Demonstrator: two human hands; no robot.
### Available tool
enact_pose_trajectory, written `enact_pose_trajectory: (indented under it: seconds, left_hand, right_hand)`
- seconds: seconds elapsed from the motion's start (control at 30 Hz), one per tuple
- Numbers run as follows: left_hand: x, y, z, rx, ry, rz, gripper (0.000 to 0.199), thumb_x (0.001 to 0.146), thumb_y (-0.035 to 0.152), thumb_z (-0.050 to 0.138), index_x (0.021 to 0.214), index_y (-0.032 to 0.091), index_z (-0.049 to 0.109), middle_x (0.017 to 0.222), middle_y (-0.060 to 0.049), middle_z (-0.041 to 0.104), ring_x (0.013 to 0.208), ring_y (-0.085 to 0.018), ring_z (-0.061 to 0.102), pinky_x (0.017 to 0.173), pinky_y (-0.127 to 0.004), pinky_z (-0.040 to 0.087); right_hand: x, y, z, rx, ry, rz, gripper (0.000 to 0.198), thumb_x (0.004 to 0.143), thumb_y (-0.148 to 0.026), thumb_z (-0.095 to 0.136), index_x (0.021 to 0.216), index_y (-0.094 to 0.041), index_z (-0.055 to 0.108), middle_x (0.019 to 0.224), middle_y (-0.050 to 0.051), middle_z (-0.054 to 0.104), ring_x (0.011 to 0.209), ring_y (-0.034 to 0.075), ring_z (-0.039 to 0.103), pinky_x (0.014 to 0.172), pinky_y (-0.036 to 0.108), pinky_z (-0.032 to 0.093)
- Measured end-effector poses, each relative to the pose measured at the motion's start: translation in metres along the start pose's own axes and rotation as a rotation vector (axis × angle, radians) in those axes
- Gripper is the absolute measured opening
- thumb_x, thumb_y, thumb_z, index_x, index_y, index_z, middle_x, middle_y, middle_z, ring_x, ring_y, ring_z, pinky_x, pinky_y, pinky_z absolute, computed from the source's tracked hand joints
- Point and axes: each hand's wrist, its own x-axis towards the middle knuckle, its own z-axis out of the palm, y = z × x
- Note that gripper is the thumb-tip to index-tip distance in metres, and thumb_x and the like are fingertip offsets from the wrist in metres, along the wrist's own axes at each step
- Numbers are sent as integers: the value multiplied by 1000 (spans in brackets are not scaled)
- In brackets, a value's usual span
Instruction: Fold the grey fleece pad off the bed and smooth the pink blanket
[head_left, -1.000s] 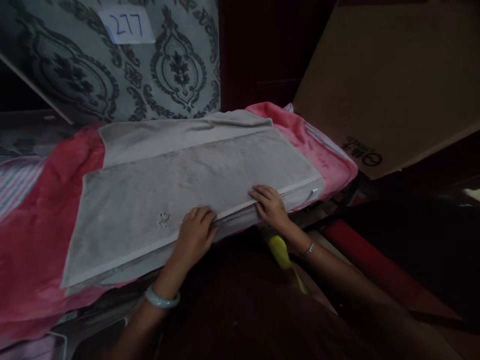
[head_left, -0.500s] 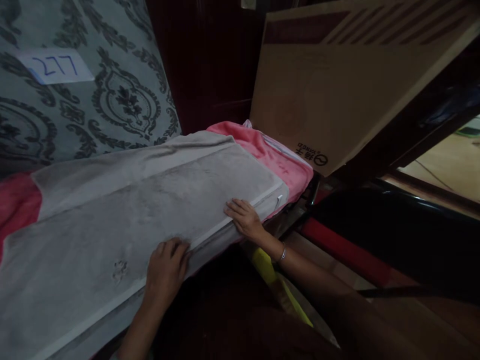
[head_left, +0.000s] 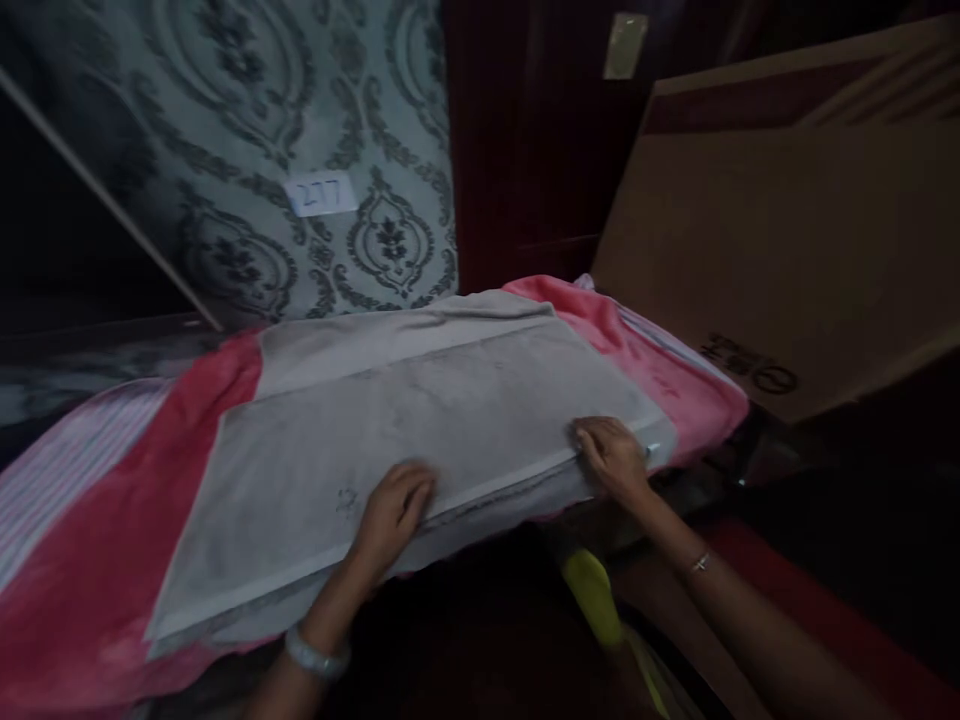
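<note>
A grey plush cloth (head_left: pixel 465 400) lies spread and folded over on a padded surface, its front edge running in layers below my hands. A small dark mark shows on its left part, and a small pale tag (head_left: pixel 652 449) at its right end. My left hand (head_left: pixel 394 510) rests near the front edge with bent fingers and the thumb apart, slightly blurred. Farther right, my right hand (head_left: pixel 611 458) touches the cloth by that same edge, fingers loosely curved. Neither hand visibly lifts any fabric.
Pink-red fabric (head_left: pixel 210 440) lies under the cloth and shows at both ends, with striped fabric (head_left: pixel 82 450) at the far left. A cardboard box (head_left: pixel 750 220) leans at the right. Patterned wallpaper (head_left: pixel 337 110) bears a paper numbered 277 (head_left: pixel 322 194). Something yellow (head_left: pixel 592 595) is below.
My view has swung left, showing more of the cloth's left end and the red fabric. My right hand's fingers look more curved than before. Both hands stay near the front edge.
</note>
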Motion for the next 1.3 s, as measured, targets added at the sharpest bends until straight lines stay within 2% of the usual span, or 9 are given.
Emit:
enact_pose_trajectory:
  seconds: [0.17,0.3,0.47,0.57,0.77,0.9,1.0,1.13,1.3]
  left_hand:
    - [41,-52,-33,296,-43,-276,56,98,36,49,150,16,53,158,-18,49,149,-32,44,122,-54,37]
    - [34,-86,-43,517,-176,-527,64,101,42,44,158,14,41,167,-21,32,157,-35,28,124,-63,25]
    - [3,-101,-46,548,-269,-498,64,102,47,43,161,21,38,169,-16,29,159,-33,23,125,-61,23]
    - [21,-101,-52,505,-269,-523,63,102,45,43,159,19,40,167,-18,34,157,-34,28,123,-60,28]
    - [106,-97,-39,474,-240,-416,58,103,32,35,159,16,40,171,-15,26,159,-33,22,127,-63,20]
    - [113,-99,-13,528,-299,-425,58,105,40,34,160,22,40,170,-11,28,158,-36,22,124,-68,21]
    - [97,-106,-8,557,-301,-368,58,106,44,34,161,27,38,170,-9,29,159,-35,22,125,-65,21]
    - [81,-129,-36,537,-376,-303,60,104,47,40,162,32,34,171,-5,27,159,-32,21,127,-62,19]
    - [55,-184,-94,626,-343,-563,63,104,43,29,163,20,34,170,-11,27,159,-33,22,125,-63,22]
  right_hand:
    - [78,-61,54,-74,-200,-115,50,104,-43,46,148,-23,58,154,15,53,145,35,45,112,61,42]
    - [92,-85,89,-83,-381,-197,57,104,-51,47,157,-29,48,164,15,41,150,37,38,113,66,39]
    - [67,-60,93,-59,-438,-279,57,103,-54,49,157,-36,46,164,10,41,152,36,36,112,66,39]
    - [84,-60,93,-18,-489,-251,54,104,-50,48,154,-32,52,160,12,48,148,35,43,112,63,43]
    - [176,-141,132,61,-489,-193,52,106,-41,44,156,-25,50,166,14,38,153,35,34,118,61,36]
    - [183,-176,151,59,-632,-276,58,106,-47,44,162,-30,39,170,9,29,156,38,26,121,68,25]
    - [163,-169,146,75,-712,-411,62,106,-53,41,164,-34,31,172,6,21,159,36,17,124,67,18]
    - [163,-135,133,100,-764,-546,63,106,-60,36,165,-38,29,173,2,19,160,31,14,126,63,12]
    - [209,-44,126,-123,-708,-172,61,107,-56,29,164,-34,33,172,4,24,158,30,22,125,63,18]
